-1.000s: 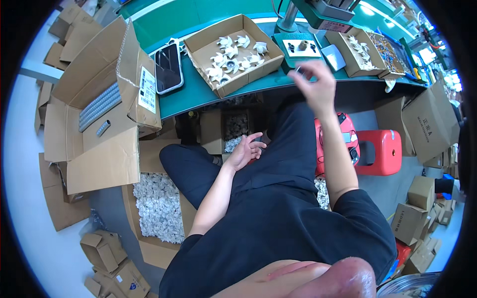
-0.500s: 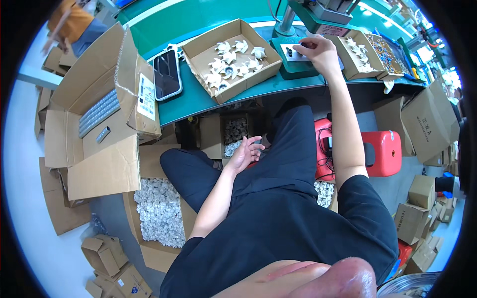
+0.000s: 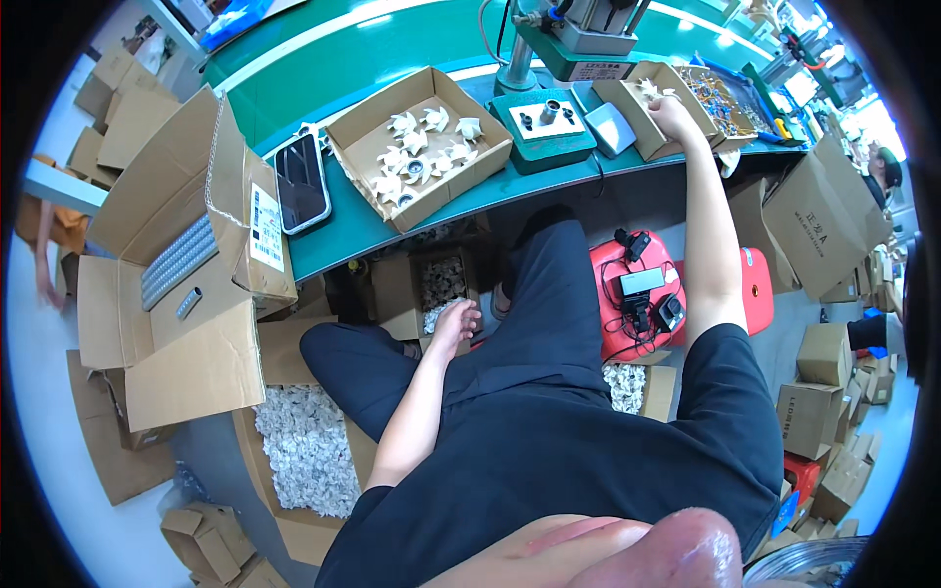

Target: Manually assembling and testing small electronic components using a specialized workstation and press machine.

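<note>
My right hand (image 3: 674,120) reaches into a small cardboard box (image 3: 627,110) at the far right of the bench. Its fingers are closed at a white fan wheel (image 3: 649,89), and the hand partly hides the wheels there. Left of that box stands a green press base (image 3: 554,152). Its white plate (image 3: 529,114) carries black knobs and a metal cylinder (image 3: 552,106), with nothing lying over them. My left hand (image 3: 456,324) hangs above my lap, empty, its fingers loosely bent.
A wider cardboard tray (image 3: 358,181) of white fan wheels sits left of the press, beside a phone (image 3: 302,183). A large open carton (image 3: 176,338) holds grey tubes. Wires fill a tray (image 3: 720,98) at right. A red stool (image 3: 627,338) bears small devices and cables.
My right hand has left the press plate and moved right, into the small box. The left hand's fingers have curled in from being spread. The view has shifted a little.
</note>
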Demonstrator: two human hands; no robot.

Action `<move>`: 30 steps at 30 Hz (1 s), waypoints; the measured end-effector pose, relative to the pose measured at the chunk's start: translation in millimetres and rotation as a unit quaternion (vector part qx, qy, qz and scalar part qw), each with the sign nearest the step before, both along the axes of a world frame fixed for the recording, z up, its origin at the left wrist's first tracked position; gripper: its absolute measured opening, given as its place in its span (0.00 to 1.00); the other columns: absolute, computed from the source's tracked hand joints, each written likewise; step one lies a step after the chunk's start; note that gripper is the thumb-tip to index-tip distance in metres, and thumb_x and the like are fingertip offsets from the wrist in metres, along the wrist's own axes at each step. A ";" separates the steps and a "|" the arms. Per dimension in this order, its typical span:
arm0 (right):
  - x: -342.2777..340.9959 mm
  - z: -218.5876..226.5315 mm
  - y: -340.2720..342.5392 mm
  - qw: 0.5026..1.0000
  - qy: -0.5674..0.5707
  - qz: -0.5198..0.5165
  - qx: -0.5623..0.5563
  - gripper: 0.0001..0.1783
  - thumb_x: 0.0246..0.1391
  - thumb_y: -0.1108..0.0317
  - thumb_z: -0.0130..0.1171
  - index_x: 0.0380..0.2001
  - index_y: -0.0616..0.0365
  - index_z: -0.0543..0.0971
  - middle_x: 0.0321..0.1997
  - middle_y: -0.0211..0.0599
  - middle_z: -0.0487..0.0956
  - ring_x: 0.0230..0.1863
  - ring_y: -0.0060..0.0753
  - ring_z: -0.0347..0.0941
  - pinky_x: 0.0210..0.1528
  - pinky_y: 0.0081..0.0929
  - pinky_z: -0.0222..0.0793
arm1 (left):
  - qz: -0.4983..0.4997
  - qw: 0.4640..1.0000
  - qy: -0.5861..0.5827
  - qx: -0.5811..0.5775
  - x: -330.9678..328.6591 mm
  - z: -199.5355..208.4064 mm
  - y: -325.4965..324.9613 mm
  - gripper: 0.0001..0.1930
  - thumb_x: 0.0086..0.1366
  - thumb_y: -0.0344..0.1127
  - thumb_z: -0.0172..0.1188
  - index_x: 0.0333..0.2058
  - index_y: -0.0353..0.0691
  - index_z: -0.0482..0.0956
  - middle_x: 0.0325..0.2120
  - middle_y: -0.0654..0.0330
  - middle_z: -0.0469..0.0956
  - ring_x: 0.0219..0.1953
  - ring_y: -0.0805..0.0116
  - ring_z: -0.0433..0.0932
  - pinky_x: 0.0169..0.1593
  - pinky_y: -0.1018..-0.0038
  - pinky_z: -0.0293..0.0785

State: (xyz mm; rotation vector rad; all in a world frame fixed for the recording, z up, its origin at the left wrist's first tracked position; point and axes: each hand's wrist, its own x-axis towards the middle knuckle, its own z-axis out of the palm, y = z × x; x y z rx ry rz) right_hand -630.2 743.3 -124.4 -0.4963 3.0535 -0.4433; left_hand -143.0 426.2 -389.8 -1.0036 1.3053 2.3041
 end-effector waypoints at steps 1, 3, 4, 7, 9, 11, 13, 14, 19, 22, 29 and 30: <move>-2.7 -3.2 -1.2 1.000 -0.015 0.017 -0.006 0.16 0.52 0.65 0.63 0.41 0.64 0.84 0.31 0.44 0.84 0.35 0.32 0.81 0.42 0.33 0.75 | 0.003 1.000 0.001 -0.001 -1.0 -0.7 0.9 0.14 0.71 0.46 0.53 0.45 0.44 0.76 0.32 0.67 0.81 0.26 0.81 0.75 0.27 0.81 0.71; -10.5 -3.3 1.3 0.999 -0.030 0.036 -0.013 0.15 0.50 0.66 0.63 0.40 0.64 0.84 0.30 0.44 0.84 0.34 0.33 0.80 0.42 0.35 0.75 | -0.014 1.000 0.015 -0.003 -7.0 -2.7 5.2 0.14 0.71 0.48 0.54 0.45 0.45 0.77 0.32 0.67 0.81 0.28 0.80 0.76 0.29 0.80 0.71; -15.9 -3.8 6.8 0.999 -0.020 0.029 -0.007 0.15 0.50 0.67 0.64 0.40 0.63 0.84 0.30 0.43 0.83 0.34 0.32 0.80 0.41 0.33 0.75 | -0.024 1.000 0.019 -0.004 -6.0 -3.2 6.1 0.14 0.71 0.49 0.54 0.45 0.46 0.78 0.32 0.68 0.81 0.28 0.80 0.76 0.30 0.79 0.72; -19.9 1.4 0.6 1.000 0.001 0.022 0.003 0.14 0.50 0.67 0.66 0.40 0.62 0.83 0.29 0.40 0.82 0.33 0.30 0.79 0.39 0.31 0.75 | -0.020 1.000 0.014 -0.004 -2.8 -3.8 6.1 0.14 0.71 0.48 0.54 0.44 0.46 0.78 0.32 0.68 0.80 0.28 0.80 0.76 0.29 0.79 0.71; -4.7 7.5 -3.4 0.993 -0.003 -0.003 -0.116 0.20 0.51 0.65 0.69 0.46 0.62 0.81 0.36 0.42 0.83 0.37 0.29 0.81 0.41 0.27 0.76 | -0.011 1.000 0.010 -0.003 0.1 -4.9 2.9 0.13 0.71 0.47 0.54 0.43 0.46 0.78 0.31 0.68 0.80 0.27 0.80 0.76 0.29 0.80 0.71; 18.1 22.8 -13.3 0.985 -0.009 -0.012 -0.172 0.23 0.51 0.64 0.70 0.49 0.62 0.80 0.40 0.44 0.84 0.39 0.29 0.81 0.42 0.25 0.77 | -0.003 1.000 0.009 -0.007 2.9 -3.3 0.8 0.13 0.71 0.47 0.54 0.43 0.46 0.78 0.31 0.68 0.81 0.27 0.80 0.76 0.29 0.80 0.72; 46.6 42.3 -32.3 0.930 -0.058 0.062 -0.357 0.23 0.53 0.63 0.70 0.50 0.62 0.80 0.42 0.41 0.83 0.41 0.26 0.81 0.43 0.22 0.77 | 0.001 1.000 0.008 -0.006 3.3 -1.0 1.0 0.12 0.71 0.46 0.54 0.43 0.46 0.78 0.31 0.68 0.81 0.28 0.80 0.76 0.29 0.80 0.72; 60.3 47.5 -40.4 0.888 -0.078 0.093 -0.443 0.23 0.55 0.63 0.70 0.50 0.62 0.79 0.43 0.39 0.83 0.42 0.25 0.80 0.43 0.20 0.76 | -0.004 1.000 0.010 -0.003 0.9 0.4 2.5 0.12 0.71 0.46 0.54 0.43 0.46 0.78 0.31 0.68 0.81 0.27 0.80 0.76 0.29 0.81 0.72; 99.9 38.6 -110.3 0.850 -0.247 0.136 -0.444 0.21 0.58 0.62 0.67 0.48 0.67 0.79 0.45 0.38 0.81 0.41 0.24 0.78 0.44 0.20 0.76 | -0.004 1.000 0.009 0.002 -2.4 8.0 3.6 0.11 0.70 0.44 0.56 0.44 0.45 0.77 0.31 0.67 0.81 0.26 0.81 0.75 0.28 0.81 0.71; 104.3 38.9 -126.0 0.822 -0.329 0.196 -0.421 0.25 0.56 0.59 0.70 0.50 0.66 0.79 0.45 0.41 0.81 0.43 0.28 0.80 0.46 0.22 0.78 | -0.001 1.000 0.010 0.005 -4.1 10.6 4.8 0.11 0.69 0.43 0.56 0.44 0.44 0.77 0.31 0.67 0.80 0.26 0.81 0.75 0.28 0.82 0.71; 108.9 46.4 -129.2 0.834 -0.344 0.116 -0.416 0.24 0.57 0.59 0.70 0.48 0.67 0.80 0.46 0.43 0.81 0.41 0.29 0.81 0.47 0.23 0.78 | 0.009 0.999 0.028 0.015 -3.6 11.7 3.1 0.11 0.70 0.45 0.57 0.43 0.46 0.77 0.31 0.68 0.80 0.27 0.81 0.76 0.29 0.82 0.71; 109.1 47.5 -130.9 0.835 -0.346 0.115 -0.412 0.24 0.57 0.59 0.70 0.48 0.67 0.80 0.46 0.43 0.81 0.41 0.29 0.81 0.47 0.23 0.78 | 0.010 0.999 0.032 0.016 -4.2 12.5 3.3 0.11 0.70 0.45 0.56 0.43 0.46 0.77 0.31 0.68 0.80 0.27 0.81 0.76 0.29 0.82 0.71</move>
